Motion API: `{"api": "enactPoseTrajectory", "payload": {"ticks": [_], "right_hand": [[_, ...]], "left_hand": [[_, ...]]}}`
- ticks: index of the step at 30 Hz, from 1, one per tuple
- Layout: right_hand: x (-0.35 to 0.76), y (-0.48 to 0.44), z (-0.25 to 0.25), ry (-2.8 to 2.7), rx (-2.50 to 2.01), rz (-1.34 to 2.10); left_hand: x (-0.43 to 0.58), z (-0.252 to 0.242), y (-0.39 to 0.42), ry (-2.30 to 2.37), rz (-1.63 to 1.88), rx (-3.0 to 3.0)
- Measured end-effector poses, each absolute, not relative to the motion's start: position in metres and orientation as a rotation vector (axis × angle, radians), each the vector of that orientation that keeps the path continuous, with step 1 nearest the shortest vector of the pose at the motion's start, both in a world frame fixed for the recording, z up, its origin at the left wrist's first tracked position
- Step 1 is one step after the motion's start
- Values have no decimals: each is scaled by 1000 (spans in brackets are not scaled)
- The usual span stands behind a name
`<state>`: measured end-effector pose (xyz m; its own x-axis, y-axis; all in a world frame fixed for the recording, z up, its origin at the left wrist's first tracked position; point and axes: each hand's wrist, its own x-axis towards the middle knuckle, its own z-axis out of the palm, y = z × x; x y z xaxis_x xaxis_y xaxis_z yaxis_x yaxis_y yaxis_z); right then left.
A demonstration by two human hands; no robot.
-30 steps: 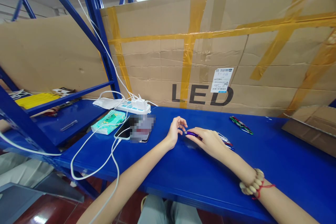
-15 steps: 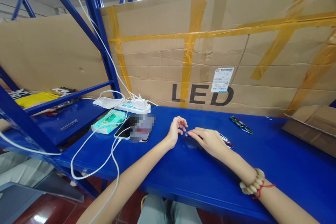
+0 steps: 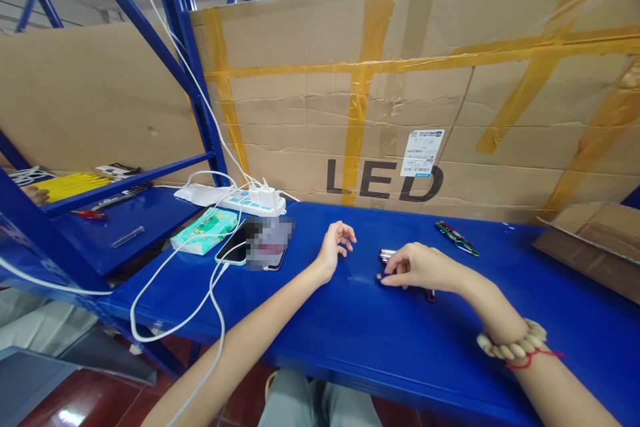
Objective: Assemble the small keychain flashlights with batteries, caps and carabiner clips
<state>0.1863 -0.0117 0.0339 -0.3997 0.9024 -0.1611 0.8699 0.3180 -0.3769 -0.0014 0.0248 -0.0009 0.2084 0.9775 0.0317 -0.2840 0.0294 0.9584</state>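
My left hand (image 3: 334, 250) rests on its side on the blue table (image 3: 345, 333), fingers loosely curled apart, holding nothing. To its right, my right hand (image 3: 413, 267) pinches a small dark purple-blue item (image 3: 384, 276), probably a pen, most of it hidden under the hand. Silver pen ends (image 3: 386, 255) poke out just behind my right fingertips. A red tip (image 3: 430, 295) shows below that hand. Farther back on the right lie green and dark red pens (image 3: 457, 238), touched by neither hand.
Phones (image 3: 233, 245), a green tissue pack (image 3: 205, 230), a white power strip (image 3: 257, 201) and loose cables occupy the left side. Behind stands a large cardboard sheet (image 3: 300, 120); an open carton (image 3: 595, 240) sits at right. Blue shelf posts rise at left.
My right hand has moved right and slightly nearer to me, away from my left hand, with the small item in its fingers. The silver pen ends now show at its left. My left hand stayed put.
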Motion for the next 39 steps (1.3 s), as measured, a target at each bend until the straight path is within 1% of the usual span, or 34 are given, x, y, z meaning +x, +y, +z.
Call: {"api": "enactPoseTrajectory", "payload": {"ticks": [2, 4, 9, 17, 21, 25, 30, 33, 36, 39], "right_hand": [[193, -10, 33, -2490, -1672, 743], [197, -10, 31, -2488, -1653, 768], [197, -10, 34, -2463, -1709, 684], [201, -11, 36, -2451, -1752, 650], [206, -8, 34, -2459, -1750, 477], [216, 1, 27, -2414, -1623, 345], [232, 22, 5, -2109, -1632, -62], [239, 35, -11, -1990, -1828, -209], [246, 45, -26, -1861, -2117, -207], [258, 49, -35, -1763, -2227, -201]], "left_hand": [[-2, -1, 25, 842, 1170, 1098], [-2, -1, 25, 842, 1164, 1105], [-2, -1, 25, 847, 1163, 1105], [-2, 1, 25, 847, 1158, 1099], [-2, 1, 25, 843, 1165, 1102], [-2, 1, 24, 831, 1164, 1103], [-2, 3, 24, 832, 1163, 1097], [-3, 4, 24, 834, 1162, 1091], [-3, 5, 24, 845, 1166, 1077], [-3, 5, 25, 848, 1168, 1072]]}}
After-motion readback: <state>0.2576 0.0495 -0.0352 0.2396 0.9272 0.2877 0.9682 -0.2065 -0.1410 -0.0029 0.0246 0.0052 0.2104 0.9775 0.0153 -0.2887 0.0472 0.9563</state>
